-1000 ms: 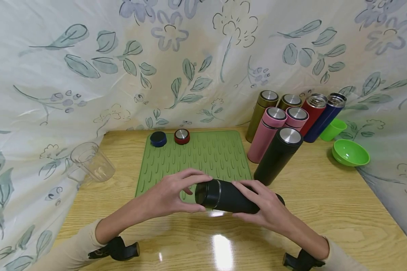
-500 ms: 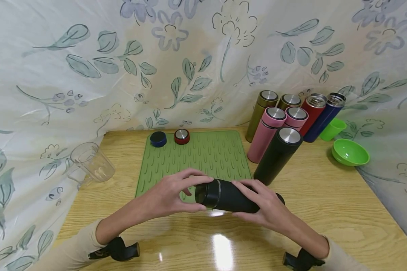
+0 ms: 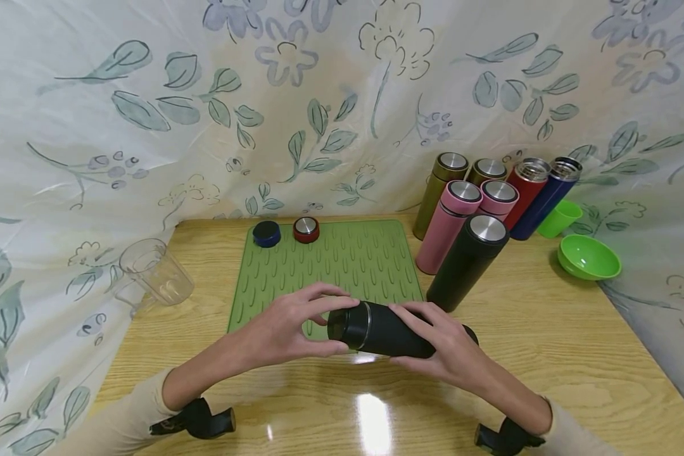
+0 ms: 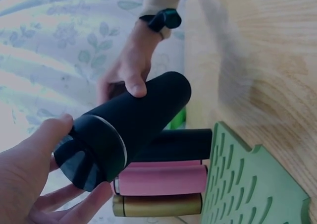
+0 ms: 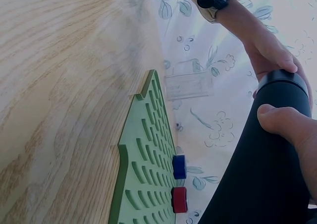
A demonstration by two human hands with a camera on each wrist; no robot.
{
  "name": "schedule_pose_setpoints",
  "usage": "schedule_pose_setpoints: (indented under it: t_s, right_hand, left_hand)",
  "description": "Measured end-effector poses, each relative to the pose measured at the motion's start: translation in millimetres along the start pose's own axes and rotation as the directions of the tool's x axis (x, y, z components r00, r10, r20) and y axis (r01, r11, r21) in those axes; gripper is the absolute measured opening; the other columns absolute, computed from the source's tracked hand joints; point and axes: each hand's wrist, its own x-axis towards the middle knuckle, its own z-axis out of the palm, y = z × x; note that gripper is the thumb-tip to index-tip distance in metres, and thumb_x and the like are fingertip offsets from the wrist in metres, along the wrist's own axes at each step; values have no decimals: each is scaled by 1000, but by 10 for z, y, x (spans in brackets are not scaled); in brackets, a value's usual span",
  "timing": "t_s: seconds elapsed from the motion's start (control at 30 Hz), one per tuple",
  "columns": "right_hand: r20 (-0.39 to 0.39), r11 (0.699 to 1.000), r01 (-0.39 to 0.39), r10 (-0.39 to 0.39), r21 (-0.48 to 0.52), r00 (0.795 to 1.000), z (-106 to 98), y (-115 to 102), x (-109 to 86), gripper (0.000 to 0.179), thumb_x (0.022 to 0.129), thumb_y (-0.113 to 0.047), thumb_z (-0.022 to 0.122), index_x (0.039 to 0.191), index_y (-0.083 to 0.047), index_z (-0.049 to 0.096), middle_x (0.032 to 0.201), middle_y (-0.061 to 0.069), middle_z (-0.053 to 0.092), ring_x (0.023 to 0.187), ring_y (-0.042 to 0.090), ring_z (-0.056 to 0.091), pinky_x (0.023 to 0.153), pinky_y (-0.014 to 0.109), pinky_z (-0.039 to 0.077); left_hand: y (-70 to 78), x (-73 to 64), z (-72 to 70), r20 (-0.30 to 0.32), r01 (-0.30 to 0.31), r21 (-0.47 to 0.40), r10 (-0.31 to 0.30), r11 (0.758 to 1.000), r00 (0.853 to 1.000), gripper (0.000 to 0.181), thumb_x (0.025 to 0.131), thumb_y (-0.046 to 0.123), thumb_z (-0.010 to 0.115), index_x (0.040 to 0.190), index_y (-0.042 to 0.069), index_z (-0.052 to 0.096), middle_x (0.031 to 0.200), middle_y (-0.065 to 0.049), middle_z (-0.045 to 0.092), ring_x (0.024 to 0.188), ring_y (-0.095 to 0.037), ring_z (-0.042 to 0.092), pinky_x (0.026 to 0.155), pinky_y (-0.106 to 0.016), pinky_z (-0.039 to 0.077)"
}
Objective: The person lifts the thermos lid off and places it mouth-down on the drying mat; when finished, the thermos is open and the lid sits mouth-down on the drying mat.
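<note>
Holding a black bottle (image 3: 390, 335) sideways, two-handed

Wrapping the body with the right hand (image 3: 447, 345), thumb underneath; pinching the cap (image 3: 356, 328) between thumb and fingertips of the left hand (image 3: 297, 323). Held crosswise like this probably to keep the body steady while leaving the cap within reach. Positioned directly between both hands, raised above the bench (image 3: 553, 329), well apart from its far edge. See other bottles (image 3: 487, 229) grouped toward the bench's far right corner, likely to leave working room.
</note>
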Motion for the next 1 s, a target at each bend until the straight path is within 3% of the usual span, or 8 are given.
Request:
schedule_pose_setpoints:
  t_s: [0.4,0.77,1.0]
  right_hand:
    - [-1,1000,12,-12,-3,1000,6,12,-3,72,82,-54,69,138,-12,54,126,7,60,110,19,59,75,33,59]
    - [5,1000,7,-7,2,1000,16,25,-12,74,79,-51,75,139,-14,54,127,7,60,111,19,59,74,33,59]
    - [12,1000,-9,9,3,1000,13,24,1,77,75,-46,81,140,-15,53,129,6,59,112,18,58,75,31,58]
  left_hand:
    - [8,12,0,17,36,-11,-36,999,999,61,82,35,77,137,19,55,130,-6,57,96,-14,69,73,-8,54]
    - [-12,40,-18,71,77,-17,-75,997,995,58,84,37,75,135,19,56,129,-7,58,96,-15,68,72,-9,54]
    - [-32,46,-1,30,43,9,-44,999,999,56,85,39,74,136,25,56,134,0,56,107,-12,65,83,-20,57]
